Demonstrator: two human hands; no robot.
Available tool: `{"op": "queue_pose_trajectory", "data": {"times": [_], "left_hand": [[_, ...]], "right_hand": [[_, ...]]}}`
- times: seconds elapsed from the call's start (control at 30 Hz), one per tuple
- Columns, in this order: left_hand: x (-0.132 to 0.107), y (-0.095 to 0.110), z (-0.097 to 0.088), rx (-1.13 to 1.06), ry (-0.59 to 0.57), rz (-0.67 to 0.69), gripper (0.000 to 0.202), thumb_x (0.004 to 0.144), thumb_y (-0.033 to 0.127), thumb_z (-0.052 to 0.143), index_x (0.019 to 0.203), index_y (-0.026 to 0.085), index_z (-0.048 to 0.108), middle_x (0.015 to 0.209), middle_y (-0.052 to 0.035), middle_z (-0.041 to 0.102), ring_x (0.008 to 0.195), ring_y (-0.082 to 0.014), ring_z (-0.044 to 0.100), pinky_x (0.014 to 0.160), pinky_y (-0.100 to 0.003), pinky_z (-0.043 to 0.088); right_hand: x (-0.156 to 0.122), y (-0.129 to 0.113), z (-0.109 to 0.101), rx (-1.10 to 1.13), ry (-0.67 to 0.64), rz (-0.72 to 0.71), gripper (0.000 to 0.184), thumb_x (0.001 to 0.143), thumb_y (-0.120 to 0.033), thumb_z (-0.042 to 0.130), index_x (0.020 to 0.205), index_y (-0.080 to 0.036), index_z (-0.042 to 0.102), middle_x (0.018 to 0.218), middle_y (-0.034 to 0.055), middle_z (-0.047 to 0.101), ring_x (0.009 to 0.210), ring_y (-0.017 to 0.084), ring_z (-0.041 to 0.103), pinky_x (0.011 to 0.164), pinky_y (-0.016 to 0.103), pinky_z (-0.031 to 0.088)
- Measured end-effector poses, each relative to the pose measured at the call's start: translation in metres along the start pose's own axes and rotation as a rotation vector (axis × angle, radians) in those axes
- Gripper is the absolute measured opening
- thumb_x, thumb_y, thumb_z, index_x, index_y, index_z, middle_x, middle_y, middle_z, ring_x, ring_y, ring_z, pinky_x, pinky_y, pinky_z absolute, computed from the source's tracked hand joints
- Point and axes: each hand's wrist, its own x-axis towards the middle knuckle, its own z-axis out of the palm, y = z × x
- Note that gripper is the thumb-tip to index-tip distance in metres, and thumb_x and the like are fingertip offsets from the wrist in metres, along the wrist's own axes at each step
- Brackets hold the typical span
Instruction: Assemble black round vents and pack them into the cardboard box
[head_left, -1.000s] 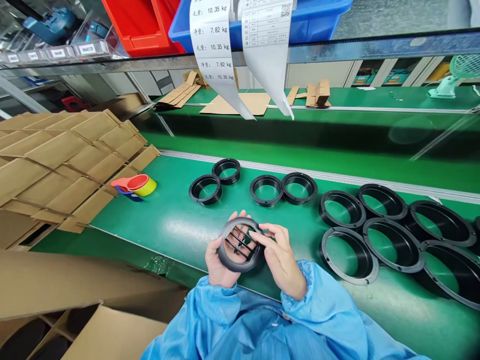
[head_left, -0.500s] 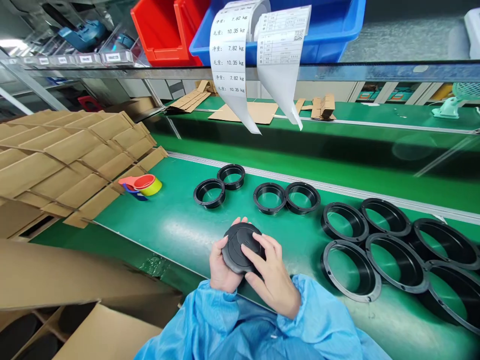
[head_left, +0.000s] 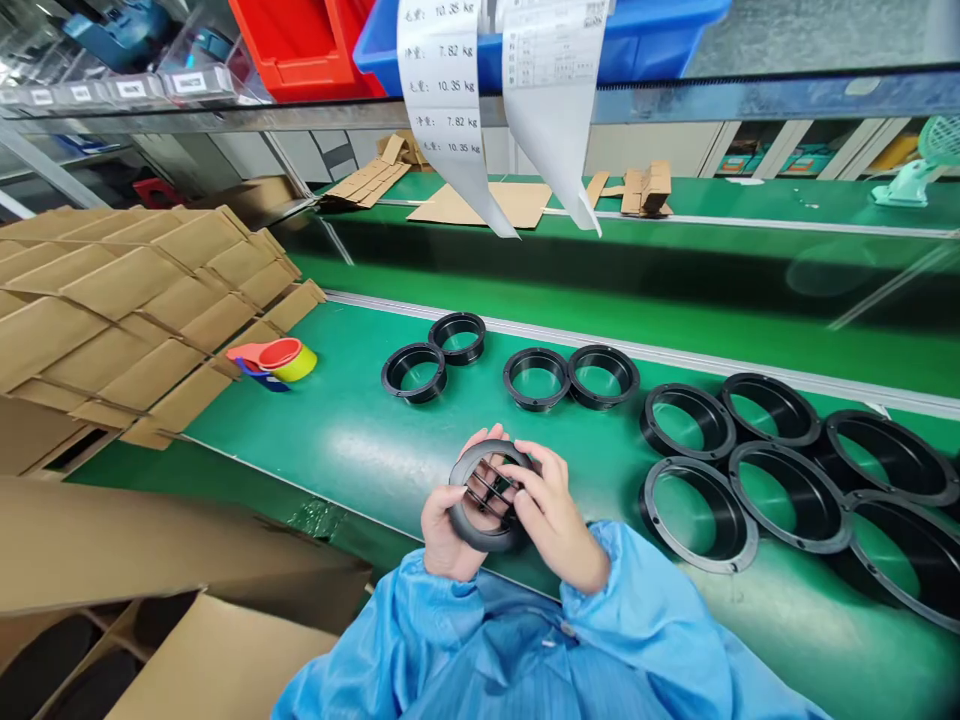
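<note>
We clamp the round vent [head_left: 474, 530] between left fingers [head_left: 444, 503] and right fingers [head_left: 531, 482], slats [head_left: 493, 488] under the latter (shut earlier, now open).

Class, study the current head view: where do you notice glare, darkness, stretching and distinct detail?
Head view: pale glare on the green tabletop; a dark band across the green backboard; the black ring at lower right seems stretched, probably by a wide lens; the black vent shows distinct slats.
</note>
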Motion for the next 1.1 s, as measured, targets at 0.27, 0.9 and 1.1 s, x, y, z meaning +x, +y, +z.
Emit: {"op": "queue_pose_trajectory", "data": {"times": [0.27, 0.9, 1.1], "left_hand": [[0.001, -0.001, 0.001, 0.071, 0.017, -0.021, 0.054, 0.078, 0.034, 0.054, 0.131, 0.026, 0.063, 0.152, -0.005, 0.046, 0.149, -0.0317, 0.027, 0.115, -0.052, 0.039], [0.02, 0.0, 0.01, -0.045, 0.331, -0.082, 0.044, 0.092, 0.041, 0.052, 0.129, 0.02, 0.065, 0.14, -0.0071, 0.058, 0.137, -0.0287, 0.046, 0.118, -0.043, 0.035], [0.008, -0.017, 0.012, 0.168, 0.104, -0.133, 0.05, 0.086, 0.037, 0.064, 0.133, 0.02, 0.062, 0.136, -0.0087, 0.059, 0.137, -0.0307, 0.044, 0.117, -0.038, 0.034]], "right_hand": [[0.002, 0.002, -0.001, 0.07, 0.033, 0.02, 0.049, 0.108, -0.055, 0.03, 0.121, -0.023, 0.065, 0.142, 0.0081, 0.043, 0.136, 0.026, 0.03, 0.115, 0.048, 0.032], [-0.007, -0.005, 0.006, -0.326, -0.077, -0.21, 0.063, 0.1, -0.044, 0.056, 0.153, -0.016, 0.036, 0.157, 0.0135, 0.026, 0.145, 0.035, 0.019, 0.119, 0.061, 0.03], [-0.01, -0.003, 0.007, -0.227, -0.093, 0.051, 0.12, 0.067, -0.023, 0.085, 0.16, -0.026, 0.008, 0.163, 0.0138, 0.0, 0.149, 0.04, 0.011, 0.114, 0.067, 0.035]]}}
